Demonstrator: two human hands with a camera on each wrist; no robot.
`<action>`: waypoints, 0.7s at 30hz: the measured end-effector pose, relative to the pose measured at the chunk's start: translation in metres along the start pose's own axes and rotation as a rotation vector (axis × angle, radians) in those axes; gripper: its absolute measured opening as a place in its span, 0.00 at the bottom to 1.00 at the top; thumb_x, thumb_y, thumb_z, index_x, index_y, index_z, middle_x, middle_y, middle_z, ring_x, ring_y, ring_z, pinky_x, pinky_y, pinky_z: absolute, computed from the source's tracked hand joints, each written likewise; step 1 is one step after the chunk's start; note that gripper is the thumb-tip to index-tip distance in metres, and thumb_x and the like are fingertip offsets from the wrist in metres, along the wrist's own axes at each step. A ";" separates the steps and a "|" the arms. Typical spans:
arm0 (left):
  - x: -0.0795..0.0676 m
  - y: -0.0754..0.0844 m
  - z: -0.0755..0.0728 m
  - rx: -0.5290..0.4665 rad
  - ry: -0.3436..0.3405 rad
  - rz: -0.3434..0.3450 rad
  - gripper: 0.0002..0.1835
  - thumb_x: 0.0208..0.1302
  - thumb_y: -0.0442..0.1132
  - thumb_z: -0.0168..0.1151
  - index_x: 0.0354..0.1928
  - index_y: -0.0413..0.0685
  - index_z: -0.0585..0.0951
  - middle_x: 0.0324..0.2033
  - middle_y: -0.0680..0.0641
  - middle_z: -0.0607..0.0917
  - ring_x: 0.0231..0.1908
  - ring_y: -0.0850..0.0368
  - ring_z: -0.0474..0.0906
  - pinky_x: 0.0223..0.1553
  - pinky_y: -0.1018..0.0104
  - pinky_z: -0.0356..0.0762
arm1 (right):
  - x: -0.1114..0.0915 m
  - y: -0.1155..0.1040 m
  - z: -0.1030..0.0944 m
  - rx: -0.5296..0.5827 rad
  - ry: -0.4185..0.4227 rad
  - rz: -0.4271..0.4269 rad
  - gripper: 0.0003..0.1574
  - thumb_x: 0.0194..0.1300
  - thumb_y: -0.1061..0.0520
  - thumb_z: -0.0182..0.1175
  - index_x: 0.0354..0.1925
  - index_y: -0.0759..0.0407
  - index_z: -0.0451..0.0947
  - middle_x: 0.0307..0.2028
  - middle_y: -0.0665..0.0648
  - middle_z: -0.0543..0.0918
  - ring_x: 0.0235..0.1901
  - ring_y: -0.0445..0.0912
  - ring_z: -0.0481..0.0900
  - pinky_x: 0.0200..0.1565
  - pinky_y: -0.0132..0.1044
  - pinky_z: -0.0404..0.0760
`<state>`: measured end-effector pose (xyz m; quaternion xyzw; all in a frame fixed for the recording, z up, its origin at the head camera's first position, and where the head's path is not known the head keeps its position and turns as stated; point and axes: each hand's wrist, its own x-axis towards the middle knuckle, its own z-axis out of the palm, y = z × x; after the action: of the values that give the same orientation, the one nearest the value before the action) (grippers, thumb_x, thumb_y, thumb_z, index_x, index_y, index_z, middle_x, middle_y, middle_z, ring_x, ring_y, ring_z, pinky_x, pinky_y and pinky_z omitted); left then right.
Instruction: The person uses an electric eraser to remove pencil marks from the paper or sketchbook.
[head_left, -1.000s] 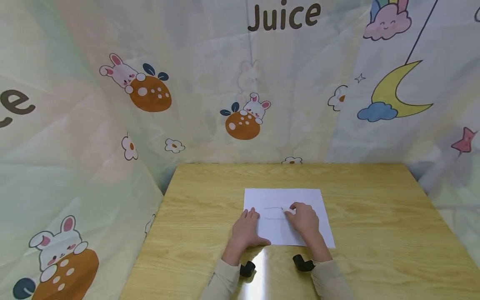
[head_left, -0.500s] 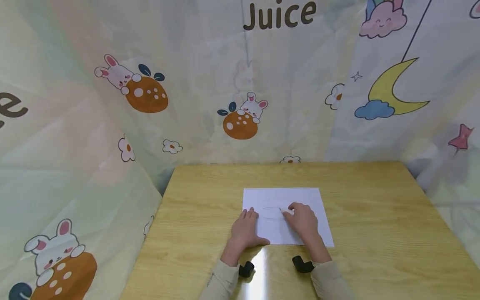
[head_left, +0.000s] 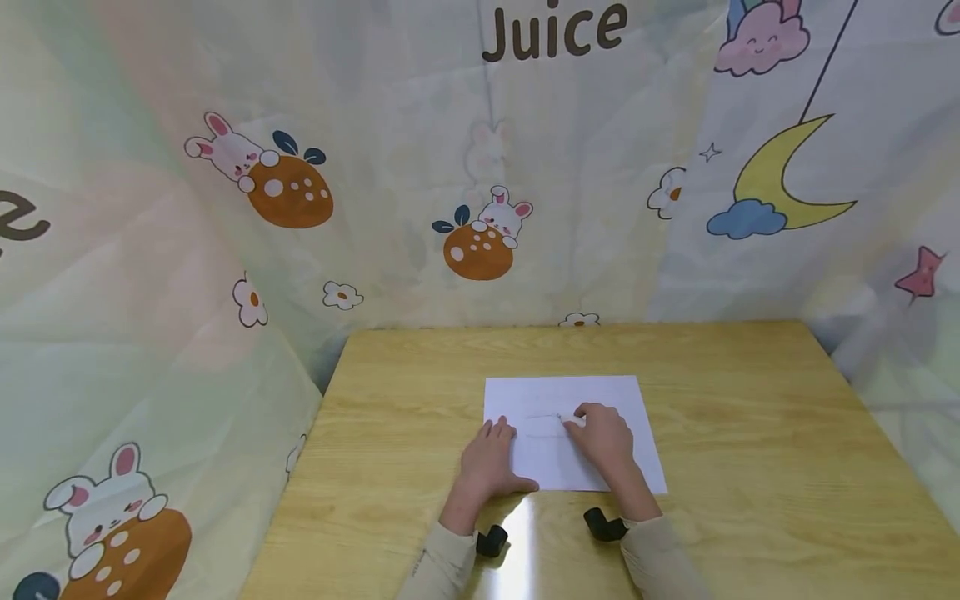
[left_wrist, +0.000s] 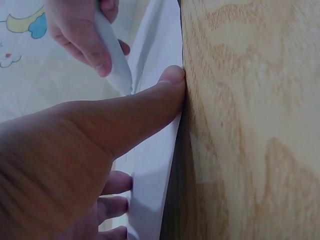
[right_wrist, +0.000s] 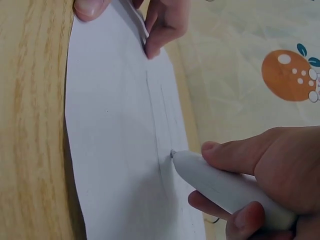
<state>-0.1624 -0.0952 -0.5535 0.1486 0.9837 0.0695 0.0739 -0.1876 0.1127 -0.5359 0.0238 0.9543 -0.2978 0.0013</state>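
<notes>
A white sheet of paper [head_left: 611, 396] lies on the wooden table with two thin, roughly parallel lines [right_wrist: 154, 117] across its middle. The left hand [head_left: 487, 458] rests on its left side with fingers extended; in the left wrist view its thumb [left_wrist: 172, 75] lies at the near edge. Between the thumb and fingers of the right hand [head_left: 609, 437] is a thick white pen-shaped tool [right_wrist: 215, 182], held at a slant. Its small dark tip [right_wrist: 173, 154] is at the paper, by the far line. The right palm hides the tool's rear end.
The wooden table [head_left: 750, 433] extends to both sides of the sheet. A printed cloth [head_left: 390, 183] with rabbits, fruit and a moon hangs behind and at the sides. Black wrist-worn pieces [head_left: 604, 525] stick out by both cuffs.
The head view has shifted slightly. The right hand and the tool have moved only a little, with the tip staying near the right end of the upper line. The left hand keeps its place.
</notes>
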 end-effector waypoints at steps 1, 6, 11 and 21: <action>0.000 0.000 0.001 0.000 -0.004 -0.002 0.55 0.38 0.72 0.72 0.63 0.42 0.71 0.68 0.39 0.67 0.67 0.41 0.60 0.64 0.54 0.65 | -0.001 0.000 0.000 -0.006 -0.004 0.002 0.16 0.59 0.51 0.68 0.39 0.63 0.84 0.33 0.60 0.85 0.24 0.51 0.79 0.21 0.46 0.77; 0.000 -0.001 0.003 0.002 0.011 0.005 0.54 0.37 0.72 0.72 0.62 0.42 0.72 0.67 0.38 0.67 0.67 0.41 0.61 0.65 0.54 0.64 | -0.002 -0.002 -0.001 -0.017 0.006 -0.017 0.16 0.58 0.51 0.68 0.38 0.63 0.84 0.32 0.61 0.85 0.24 0.52 0.79 0.21 0.47 0.78; 0.000 -0.001 0.003 0.006 0.010 0.017 0.55 0.38 0.73 0.72 0.63 0.42 0.72 0.67 0.38 0.67 0.67 0.41 0.61 0.65 0.55 0.63 | -0.004 -0.004 -0.002 -0.019 -0.009 -0.005 0.16 0.58 0.52 0.69 0.38 0.63 0.84 0.31 0.61 0.85 0.22 0.50 0.78 0.20 0.46 0.77; -0.003 -0.001 -0.002 -0.007 0.015 0.019 0.54 0.38 0.71 0.73 0.63 0.41 0.72 0.67 0.38 0.67 0.68 0.41 0.60 0.66 0.54 0.62 | -0.003 -0.005 0.002 -0.018 0.001 -0.002 0.15 0.58 0.52 0.69 0.38 0.63 0.84 0.31 0.60 0.85 0.21 0.49 0.78 0.19 0.46 0.77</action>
<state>-0.1602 -0.0971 -0.5515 0.1572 0.9825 0.0750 0.0662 -0.1852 0.1070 -0.5345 0.0231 0.9570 -0.2893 0.0005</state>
